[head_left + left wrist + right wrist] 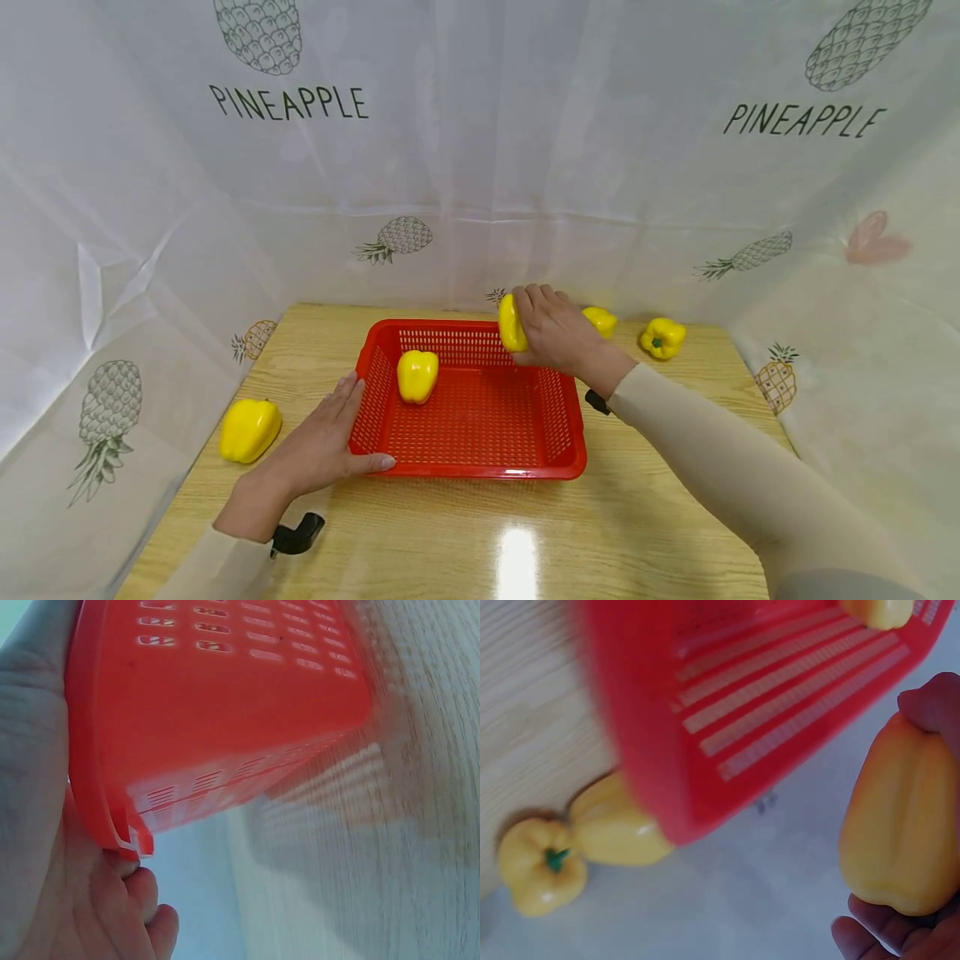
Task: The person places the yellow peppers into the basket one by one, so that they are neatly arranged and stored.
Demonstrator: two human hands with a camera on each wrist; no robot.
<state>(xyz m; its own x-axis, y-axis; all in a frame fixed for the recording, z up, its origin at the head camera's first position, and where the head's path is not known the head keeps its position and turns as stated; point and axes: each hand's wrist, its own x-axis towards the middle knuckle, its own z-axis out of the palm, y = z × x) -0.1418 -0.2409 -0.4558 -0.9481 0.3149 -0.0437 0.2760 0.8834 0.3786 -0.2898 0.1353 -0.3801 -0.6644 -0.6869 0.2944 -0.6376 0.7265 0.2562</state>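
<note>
My right hand (555,329) grips a yellow bell pepper (512,323) above the back right part of a red plastic basket (468,477). In the right wrist view the fingers and thumb hold this held pepper (904,825) at its two ends. My left hand (318,442) rests at the basket's front left corner, fingers straight along the left rim and thumb over the front rim. The left wrist view shows that hand (90,892) against the basket's rim from outside. One yellow bell pepper (417,376) lies inside the basket, towards the left.
Left of the basket a yellow bell pepper (251,430) lies on the wooden table (420,542). Two more peppers sit at the back right, one (600,321) partly behind my right hand and one (663,337) with its green stem showing. A pineapple-printed curtain (465,167) surrounds the table.
</note>
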